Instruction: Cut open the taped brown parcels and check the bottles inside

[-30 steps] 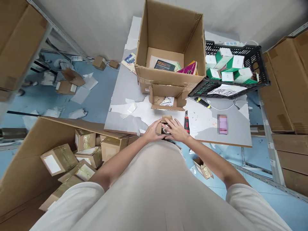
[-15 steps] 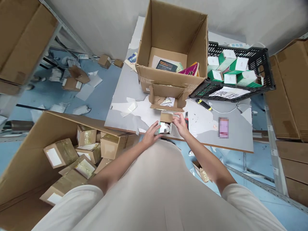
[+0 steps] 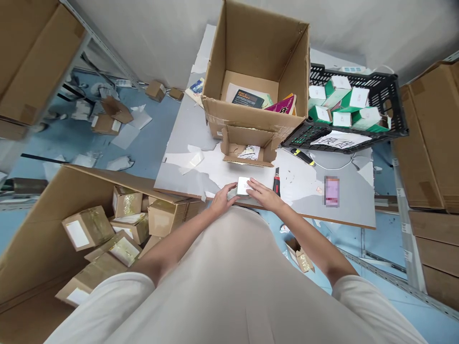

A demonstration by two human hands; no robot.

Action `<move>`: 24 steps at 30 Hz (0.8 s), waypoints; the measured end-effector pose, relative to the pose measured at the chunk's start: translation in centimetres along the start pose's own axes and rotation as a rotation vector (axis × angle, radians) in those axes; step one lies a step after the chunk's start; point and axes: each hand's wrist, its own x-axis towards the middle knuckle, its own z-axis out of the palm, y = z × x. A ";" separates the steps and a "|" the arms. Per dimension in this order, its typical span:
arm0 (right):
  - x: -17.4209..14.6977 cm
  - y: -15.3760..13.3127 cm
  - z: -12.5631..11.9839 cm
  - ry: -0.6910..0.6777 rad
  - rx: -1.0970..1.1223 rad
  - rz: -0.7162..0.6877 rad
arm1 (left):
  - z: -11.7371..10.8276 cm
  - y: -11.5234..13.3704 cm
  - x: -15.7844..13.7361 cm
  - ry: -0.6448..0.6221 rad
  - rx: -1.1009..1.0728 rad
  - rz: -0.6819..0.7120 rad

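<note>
A small white-topped box (image 3: 243,184) sits at the front edge of the table with its lid down. My left hand (image 3: 223,200) holds its left side, thumb and fingers around the near corner. Across the lid and right side lie the outstretched fingers of my right hand (image 3: 264,195). Whatever is inside the box is hidden. Just right of that hand rests a red and black utility knife (image 3: 276,182). Behind the box, an open small carton (image 3: 247,162) holds crumpled printed paper.
A large open carton (image 3: 256,117) with books stands behind. To its right, a black crate (image 3: 390,110) holds several green-and-white boxes. A yellow-black cutter (image 3: 303,156) and a blurred pink item (image 3: 332,192) lie on the table (image 3: 349,210). At left, a big carton (image 3: 32,282) contains several taped boxes.
The small box's raised lid flap has been folded down, covering the white item inside. My right hand has moved from the flap onto the lid.
</note>
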 end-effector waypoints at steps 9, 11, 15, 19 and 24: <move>0.1 -0.4 -0.4 -0.046 0.156 0.162 | -1.9 0.1 1.3 -0.136 0.090 0.158; 0.3 -0.3 -0.1 -0.036 0.186 0.174 | -3.0 0.4 2.2 -0.172 0.107 0.201; 0.6 0.2 0.7 0.026 0.179 0.130 | -5.8 0.7 6.1 -0.062 0.259 0.212; 1.0 0.3 1.0 0.040 0.121 0.102 | -6.9 -0.2 10.8 -0.152 0.499 0.136; 0.4 -1.6 -4.5 0.146 0.113 0.146 | -5.6 -2.2 12.6 -0.258 0.618 0.072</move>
